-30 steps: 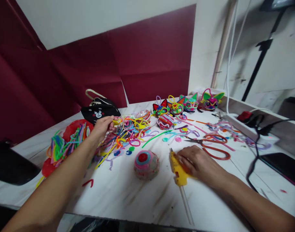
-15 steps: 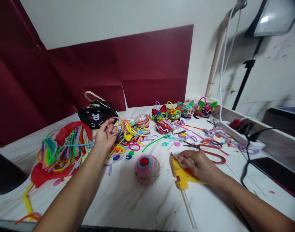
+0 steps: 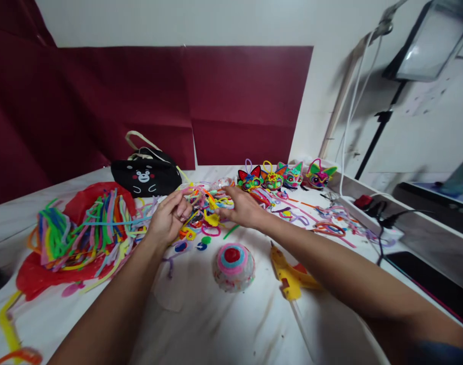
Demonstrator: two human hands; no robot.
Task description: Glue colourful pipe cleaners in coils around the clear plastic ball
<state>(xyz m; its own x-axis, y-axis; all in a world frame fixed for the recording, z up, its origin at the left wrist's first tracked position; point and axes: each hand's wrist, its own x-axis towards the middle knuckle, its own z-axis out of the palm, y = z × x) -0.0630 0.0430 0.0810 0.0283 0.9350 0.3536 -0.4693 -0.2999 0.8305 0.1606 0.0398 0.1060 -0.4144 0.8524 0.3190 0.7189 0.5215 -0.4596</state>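
Observation:
My left hand [image 3: 169, 217] is closed at the left side of a pile of colourful pipe cleaners [image 3: 212, 219], its fingers curled round a pink pipe cleaner [image 3: 188, 190]. Over the right side of that pile, my right hand [image 3: 242, 207] reaches in with thumb and fingers apart. In front of both hands sits a clear dome [image 3: 234, 278] topped with rings of pink and blue round a red centre. A yellow hot glue gun [image 3: 290, 278] with a clear glue stick lies under my right forearm.
On the left a red bag [image 3: 32, 279] lies beneath bundled pipe cleaners [image 3: 106, 218]; behind it stands a black pouch [image 3: 148, 177]. Several animal-faced ornaments [image 3: 318, 175] line the back. Orange-handled scissors [image 3: 330, 229], a power strip [image 3: 379, 223] and a phone [image 3: 432, 284] are on the right.
My right hand has left the glue gun and moved left and away to the pipe cleaner pile. The left hand stays closed in about the same place. The view has shifted slightly.

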